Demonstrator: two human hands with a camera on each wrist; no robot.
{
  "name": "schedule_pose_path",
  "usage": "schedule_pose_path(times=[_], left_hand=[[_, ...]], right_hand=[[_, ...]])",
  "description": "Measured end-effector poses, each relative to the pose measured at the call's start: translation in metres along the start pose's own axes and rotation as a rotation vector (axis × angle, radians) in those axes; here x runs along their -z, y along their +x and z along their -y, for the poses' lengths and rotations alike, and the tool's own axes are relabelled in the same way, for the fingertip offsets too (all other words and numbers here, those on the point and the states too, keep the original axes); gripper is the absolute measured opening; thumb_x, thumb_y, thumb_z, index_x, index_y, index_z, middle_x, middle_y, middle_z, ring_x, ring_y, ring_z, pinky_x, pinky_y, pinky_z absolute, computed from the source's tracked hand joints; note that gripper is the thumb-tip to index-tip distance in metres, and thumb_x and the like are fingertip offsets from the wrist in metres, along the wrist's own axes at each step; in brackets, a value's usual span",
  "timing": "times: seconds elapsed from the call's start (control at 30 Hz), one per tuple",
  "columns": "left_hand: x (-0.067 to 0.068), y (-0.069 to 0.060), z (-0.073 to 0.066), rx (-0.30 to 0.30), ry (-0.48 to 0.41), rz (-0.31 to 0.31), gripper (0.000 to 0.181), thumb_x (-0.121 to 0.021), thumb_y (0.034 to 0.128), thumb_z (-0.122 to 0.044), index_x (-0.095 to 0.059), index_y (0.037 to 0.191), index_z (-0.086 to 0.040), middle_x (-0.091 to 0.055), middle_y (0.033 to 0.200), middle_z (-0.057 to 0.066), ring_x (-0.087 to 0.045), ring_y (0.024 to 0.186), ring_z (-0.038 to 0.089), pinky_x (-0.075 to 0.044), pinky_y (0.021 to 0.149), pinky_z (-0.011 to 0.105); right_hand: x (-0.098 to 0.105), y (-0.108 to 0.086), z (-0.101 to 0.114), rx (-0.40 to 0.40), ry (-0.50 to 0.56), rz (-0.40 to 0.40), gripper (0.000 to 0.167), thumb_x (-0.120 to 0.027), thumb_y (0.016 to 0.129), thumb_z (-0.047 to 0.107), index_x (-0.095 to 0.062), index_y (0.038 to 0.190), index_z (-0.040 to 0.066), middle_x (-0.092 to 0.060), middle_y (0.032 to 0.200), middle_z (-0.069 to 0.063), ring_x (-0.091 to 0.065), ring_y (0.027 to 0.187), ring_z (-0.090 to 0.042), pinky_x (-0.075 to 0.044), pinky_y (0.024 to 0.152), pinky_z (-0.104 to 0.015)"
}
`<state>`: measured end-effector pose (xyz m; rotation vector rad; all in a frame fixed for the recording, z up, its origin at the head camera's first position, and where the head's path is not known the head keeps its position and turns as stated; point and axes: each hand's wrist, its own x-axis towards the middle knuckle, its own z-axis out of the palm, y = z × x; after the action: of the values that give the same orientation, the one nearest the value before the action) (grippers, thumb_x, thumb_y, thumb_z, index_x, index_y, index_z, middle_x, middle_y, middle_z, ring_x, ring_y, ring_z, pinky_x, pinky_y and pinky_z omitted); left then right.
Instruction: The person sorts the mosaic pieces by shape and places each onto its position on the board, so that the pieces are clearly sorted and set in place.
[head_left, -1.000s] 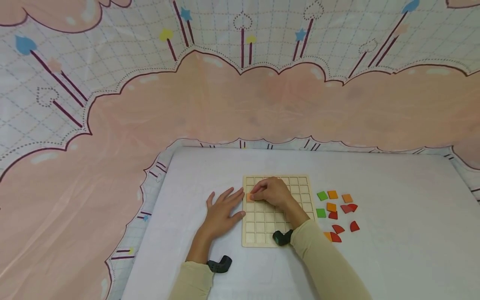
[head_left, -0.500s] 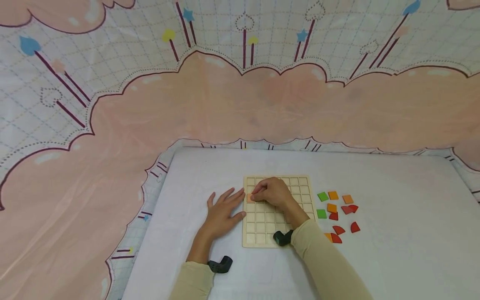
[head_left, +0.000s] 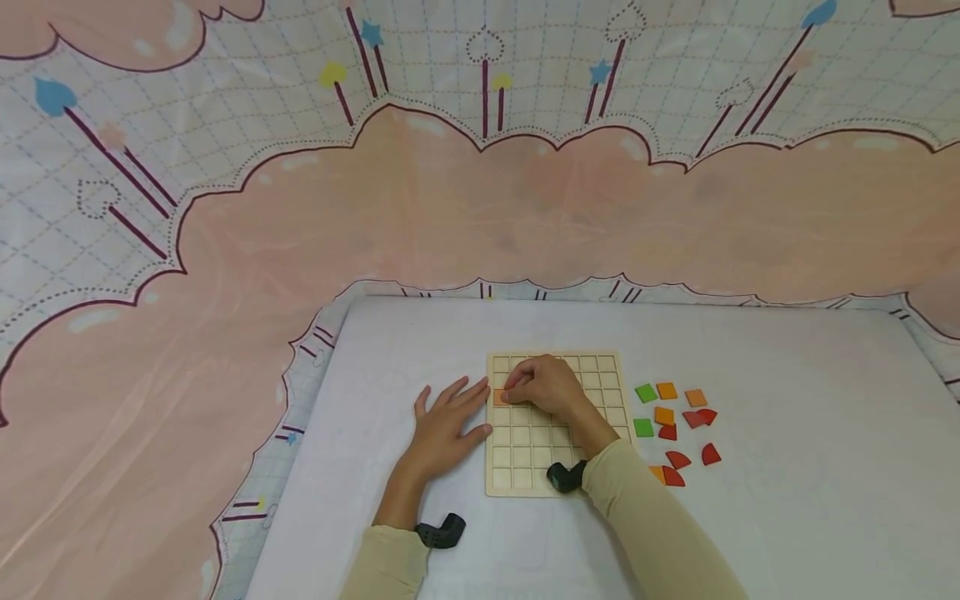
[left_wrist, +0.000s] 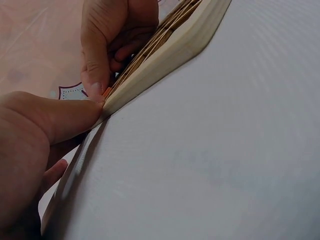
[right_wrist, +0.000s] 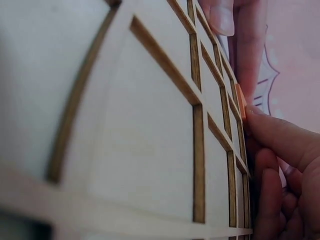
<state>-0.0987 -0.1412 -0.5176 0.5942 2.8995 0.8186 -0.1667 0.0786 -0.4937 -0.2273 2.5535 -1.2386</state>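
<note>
Nothing but the camera's aim shifts noticeably since the earlier frame; both our hands keep their places. We see the square orange tile (head_left: 500,397) at the grid board's (head_left: 522,477) left edge, third row from its far edge, with no longer side to line up. It lies just leftward of our right hand (head_left: 546,385), the nearer one, whose thumb and fingertip pinch it. Our left hand (head_left: 442,427), fingers apart, rests along that left edge. Whether the tile sits flush, we cannot tell.
</note>
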Motion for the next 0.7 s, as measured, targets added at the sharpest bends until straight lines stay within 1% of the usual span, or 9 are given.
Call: schedule_pose_path(times=[0.13,0.23,0.37,0.43,0.53,0.7], left_hand=[[0.0,-0.001,0.0,-0.006,-0.003,-0.001,0.062,-0.062,0.0979,-0.042,-0.047,0.153,-0.018,-0.04,0.163,-0.009,-0.027,0.156,0.023,0.002,0.119,0.068],[0.0,0.0,0.0,-0.01,-0.008,0.002,0.063,-0.062,0.0979,-0.042,-0.046,0.154,-0.018,-0.039,0.163,-0.009,-0.027,0.156,0.023,0.002,0.119,0.068],[0.0,0.002,0.0,0.007,0.003,0.015,0.07,-0.063,0.0946,-0.05,-0.044,0.155,-0.02,-0.037,0.164,-0.011,-0.025,0.157,0.022,0.002,0.119,0.067],[-0.001,0.002,0.001,0.018,0.008,0.02,0.075,-0.065,0.0916,-0.053,-0.043,0.156,-0.02,-0.036,0.164,-0.011,-0.025,0.157,0.022,0.002,0.119,0.067],[-0.001,0.003,0.0,0.035,0.015,0.035,0.079,-0.066,0.0892,-0.056,-0.042,0.156,-0.021,-0.035,0.165,-0.012,-0.024,0.157,0.022,0.002,0.119,0.067],[-0.002,0.001,0.0,0.04,0.023,0.041,0.08,-0.065,0.0891,-0.056,-0.041,0.156,-0.021,-0.034,0.165,-0.012,-0.024,0.157,0.021,0.003,0.119,0.067]], right_hand=[[0.0,-0.001,-0.001,0.005,0.029,0.017,0.014,-0.088,0.077,0.03,-0.078,0.082,0.021,-0.071,0.072,0.008,-0.06,0.072,-0.012,-0.046,0.07,-0.029],[0.004,-0.002,-0.005,0.006,0.097,0.053,0.015,-0.086,0.08,0.028,-0.078,0.089,0.019,-0.072,0.08,0.005,-0.062,0.077,-0.013,-0.048,0.072,-0.028],[0.017,-0.01,-0.01,0.021,0.201,0.104,0.02,-0.082,0.086,0.024,-0.077,0.103,0.014,-0.074,0.093,-0.001,-0.065,0.085,-0.016,-0.052,0.077,-0.029],[0.027,-0.017,-0.012,0.032,0.226,0.11,0.023,-0.079,0.088,0.023,-0.076,0.108,0.012,-0.073,0.098,-0.004,-0.066,0.088,-0.018,-0.053,0.08,-0.031],[0.044,-0.027,-0.02,0.033,0.216,0.086,0.026,-0.077,0.091,0.024,-0.074,0.112,0.01,-0.073,0.102,-0.007,-0.066,0.091,-0.02,-0.053,0.083,-0.032],[0.077,-0.046,-0.039,-0.013,0.137,0.014,0.028,-0.075,0.093,0.031,-0.073,0.115,0.013,-0.072,0.104,-0.005,-0.065,0.093,-0.021,-0.053,0.084,-0.033]])
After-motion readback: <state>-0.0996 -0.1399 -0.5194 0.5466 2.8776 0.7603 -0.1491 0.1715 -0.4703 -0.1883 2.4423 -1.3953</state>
